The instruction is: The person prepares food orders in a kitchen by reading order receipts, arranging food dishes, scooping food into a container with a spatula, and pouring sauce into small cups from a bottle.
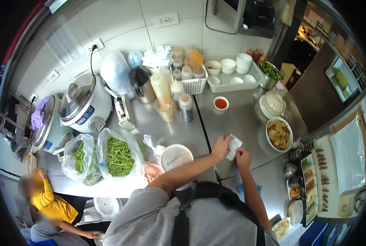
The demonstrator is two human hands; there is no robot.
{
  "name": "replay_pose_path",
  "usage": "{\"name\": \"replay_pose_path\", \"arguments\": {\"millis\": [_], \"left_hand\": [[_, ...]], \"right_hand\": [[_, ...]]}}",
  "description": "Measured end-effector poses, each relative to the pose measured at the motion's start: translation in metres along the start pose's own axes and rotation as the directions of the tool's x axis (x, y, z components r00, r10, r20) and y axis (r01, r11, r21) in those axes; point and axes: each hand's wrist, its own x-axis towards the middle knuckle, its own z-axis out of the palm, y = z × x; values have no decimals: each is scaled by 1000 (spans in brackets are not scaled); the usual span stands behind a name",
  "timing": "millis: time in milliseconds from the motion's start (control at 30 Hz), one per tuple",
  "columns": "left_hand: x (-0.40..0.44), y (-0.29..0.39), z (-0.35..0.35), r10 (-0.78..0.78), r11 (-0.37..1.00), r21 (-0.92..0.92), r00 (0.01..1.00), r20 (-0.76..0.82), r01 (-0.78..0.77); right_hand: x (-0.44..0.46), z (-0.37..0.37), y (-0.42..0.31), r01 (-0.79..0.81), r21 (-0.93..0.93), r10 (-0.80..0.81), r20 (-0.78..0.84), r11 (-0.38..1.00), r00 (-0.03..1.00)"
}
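Over the steel counter (pixel 183 141), my left hand (pixel 221 148) and my right hand (pixel 243 158) hold a small white paper (pixel 234 146) between them. The fingers of both hands are closed on its edges. Above them on the counter stands a small white bowl of red sauce (pixel 221 103). To the right of my hands is a white bowl of brownish food (pixel 279 134), with a lidded white pot (pixel 273 104) just behind it. A round tub with writing on its lid (pixel 176 158) stands left of my left hand.
Two bags of green beans (pixel 119 156) lie at the left, before a rice cooker (pixel 86 102). Squeeze bottles (pixel 186 107), a basket (pixel 195 86) and a tray of white bowls (pixel 236 84) line the back. Two people (pixel 53 203) are at the lower left.
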Motion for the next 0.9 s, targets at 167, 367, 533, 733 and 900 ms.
{"name": "replay_pose_path", "arguments": {"millis": [167, 367, 533, 733, 900], "left_hand": [[20, 1, 13, -239, 970, 95, 951, 199, 224], [42, 45, -55, 246, 967, -58, 969, -17, -246], [139, 81, -256, 233, 955, -70, 877, -420, -287], [241, -38, -457, -54, 999, -41, 570, -820, 35], [294, -152, -468, -78, 988, 7, 529, -845, 157]], "right_hand": [[-5, -4, -27, 8, 169, -1, -38, 986, 999], [-17, 3, 5, -109, 506, 173, -80, 855, 982], [-31, -21, -33, -118, 342, 133, -21, 932, 991], [-26, -15, -42, -7, 144, 10, -27, 990, 1000], [-20, -30, -66, -21, 128, 15, 53, 992, 998]]}}
